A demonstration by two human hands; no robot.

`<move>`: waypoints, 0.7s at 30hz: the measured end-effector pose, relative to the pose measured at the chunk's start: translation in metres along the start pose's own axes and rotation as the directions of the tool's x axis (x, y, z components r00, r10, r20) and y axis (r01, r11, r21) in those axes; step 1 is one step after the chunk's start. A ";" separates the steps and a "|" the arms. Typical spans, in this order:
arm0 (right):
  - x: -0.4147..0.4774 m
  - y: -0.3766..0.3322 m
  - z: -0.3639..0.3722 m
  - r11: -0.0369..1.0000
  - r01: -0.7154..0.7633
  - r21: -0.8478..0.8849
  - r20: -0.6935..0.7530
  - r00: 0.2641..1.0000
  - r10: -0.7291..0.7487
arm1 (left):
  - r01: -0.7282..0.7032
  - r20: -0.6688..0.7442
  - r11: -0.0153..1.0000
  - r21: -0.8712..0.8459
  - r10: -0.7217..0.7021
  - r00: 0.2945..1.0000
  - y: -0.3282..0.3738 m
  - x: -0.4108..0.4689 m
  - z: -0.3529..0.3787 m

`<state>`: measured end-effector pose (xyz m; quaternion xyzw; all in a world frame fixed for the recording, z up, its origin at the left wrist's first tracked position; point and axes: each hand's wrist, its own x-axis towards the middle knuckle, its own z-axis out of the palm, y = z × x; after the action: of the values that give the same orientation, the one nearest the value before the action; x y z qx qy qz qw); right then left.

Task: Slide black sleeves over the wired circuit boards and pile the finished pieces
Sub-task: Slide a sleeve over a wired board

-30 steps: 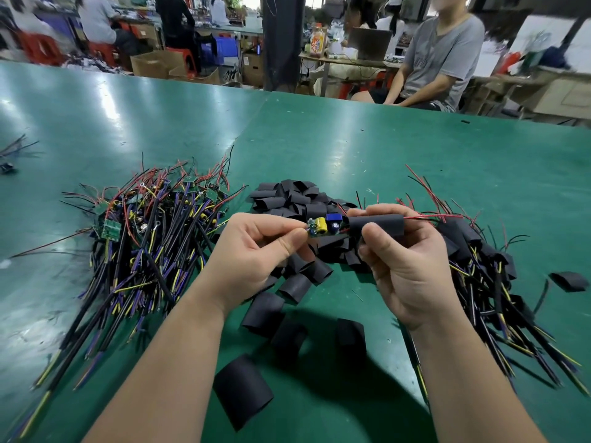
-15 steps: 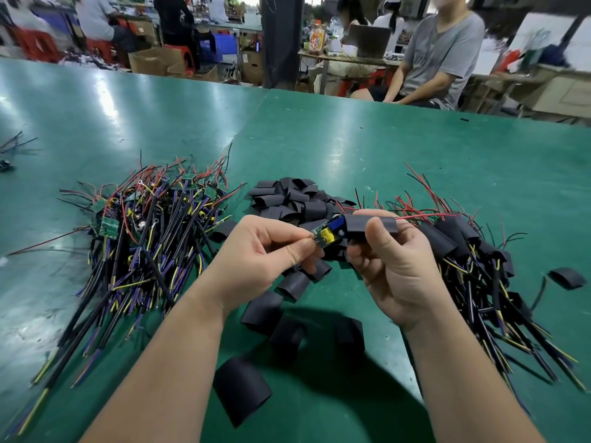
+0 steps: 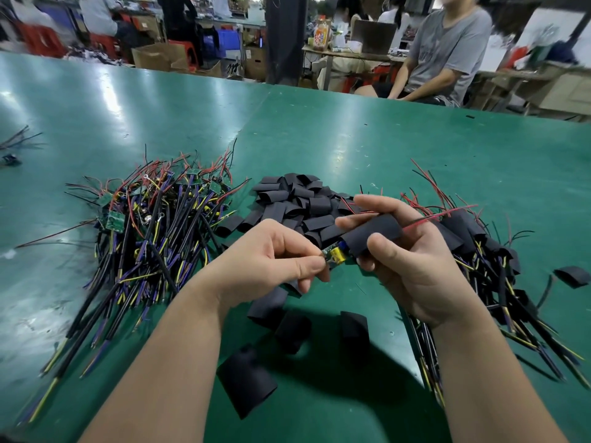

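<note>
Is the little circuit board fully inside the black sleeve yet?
Only partly: the circuit board, yellow part showing, pokes out of the sleeve, pinched by the left hand.

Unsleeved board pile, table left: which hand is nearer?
Left. The left hand is just right of the unsleeved board pile, pinching a circuit board. The right hand is farther right, gripping the black sleeve.

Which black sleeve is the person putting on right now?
On the green table, find the middle heap of loose black sleeves. Just in front, the right hand grips one sleeve. Only this one is off the table, with a yellow part peeking from its end.
</note>
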<state>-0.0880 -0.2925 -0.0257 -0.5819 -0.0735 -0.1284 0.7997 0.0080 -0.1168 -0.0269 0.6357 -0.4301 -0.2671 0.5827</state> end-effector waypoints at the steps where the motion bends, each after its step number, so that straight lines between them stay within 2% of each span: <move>1: 0.000 0.001 0.002 1.000 -0.001 -0.011 0.007 1.000 0.001 | 0.001 -0.006 1.000 0.003 -0.001 1.000 0.000 0.000 0.001; 5: 0.002 0.011 0.010 1.000 0.001 0.019 0.015 1.000 -0.001 | -0.016 -0.060 1.000 -0.022 0.015 0.998 -0.002 0.003 0.004; 9: 0.002 0.016 0.016 0.998 0.010 0.069 -0.023 1.000 -0.009 | -0.087 -0.099 0.996 0.020 0.089 0.991 -0.002 0.004 0.004; 13: 0.005 0.023 0.016 0.997 0.012 -0.075 -0.122 0.992 -0.021 | -0.119 -0.150 0.990 0.076 0.129 0.980 -0.006 0.005 0.003; 19: 0.006 0.034 0.014 0.922 -0.018 -0.387 -0.182 0.982 -0.057 | -0.070 -0.204 0.947 0.314 0.139 0.969 -0.016 0.009 0.004; 21: 0.007 0.033 0.015 0.926 -0.027 -0.377 -0.217 0.974 -0.059 | -0.047 -0.233 0.942 0.332 0.130 0.964 -0.018 0.011 0.004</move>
<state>-0.0717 -0.2691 -0.0493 -0.7058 0.0385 -0.2116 0.6750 0.0143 -0.1291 -0.0438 0.7313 -0.4190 -0.0835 0.5317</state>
